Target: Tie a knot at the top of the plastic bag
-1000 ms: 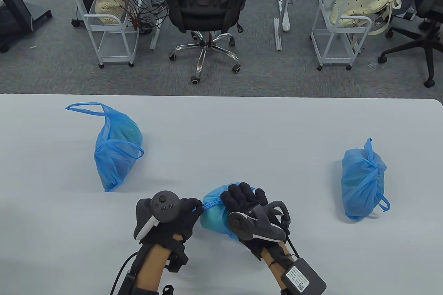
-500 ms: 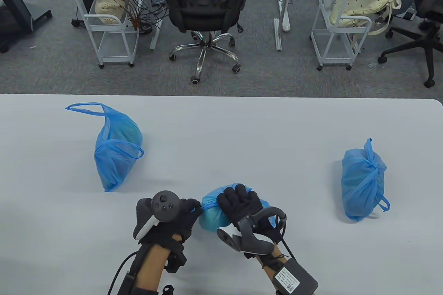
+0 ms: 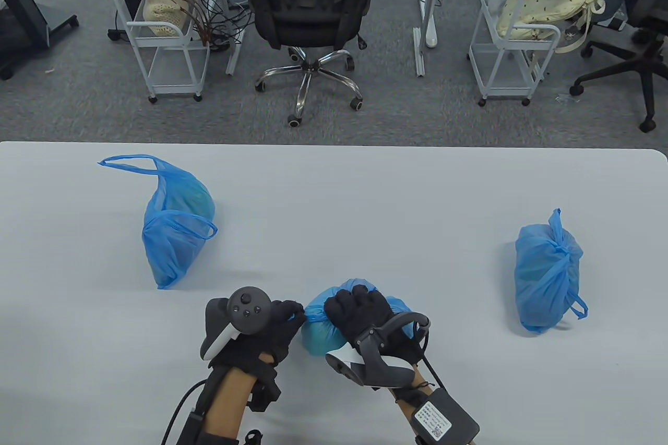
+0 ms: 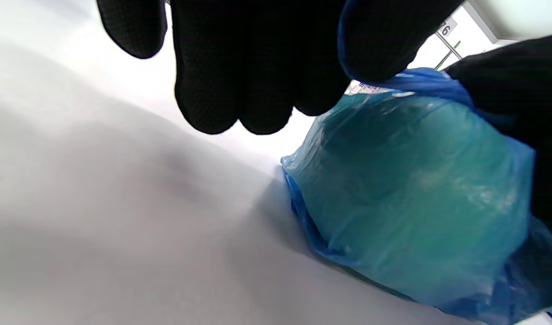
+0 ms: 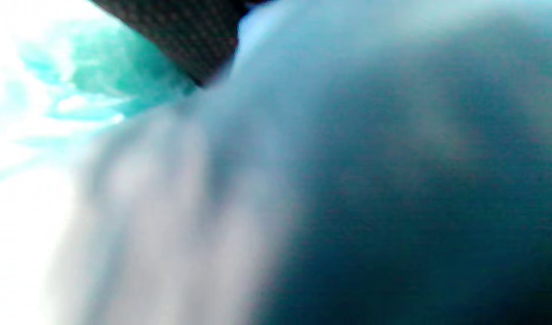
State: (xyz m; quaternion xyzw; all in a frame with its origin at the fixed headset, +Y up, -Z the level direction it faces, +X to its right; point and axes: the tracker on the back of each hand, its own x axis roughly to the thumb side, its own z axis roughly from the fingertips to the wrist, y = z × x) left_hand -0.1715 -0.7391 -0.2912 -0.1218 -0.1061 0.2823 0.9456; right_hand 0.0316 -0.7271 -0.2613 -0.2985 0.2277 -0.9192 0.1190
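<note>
A small filled blue plastic bag [image 3: 319, 336] lies on the white table [image 3: 365, 205] near its front edge, between my hands. My left hand [image 3: 284, 315] pinches a twisted blue strip of the bag's top at the bag's left side. My right hand [image 3: 360, 312] lies over the top of the bag and grips it, fingers curled down on it. In the left wrist view the bag [image 4: 415, 198] fills the right half under my fingers [image 4: 239, 67]. The right wrist view is a blur of blue plastic [image 5: 348, 180] pressed close.
An untied blue bag [image 3: 175, 236] with loose handles lies at the left of the table. A knotted blue bag [image 3: 545, 278] lies at the right. An office chair [image 3: 308, 12] and white carts [image 3: 167, 38] stand beyond the table's far edge.
My right hand has slid left and turned over the bag, its fingers curling down tighter. The bag has shifted slightly toward me. My left hand has kept its pinch in place.
</note>
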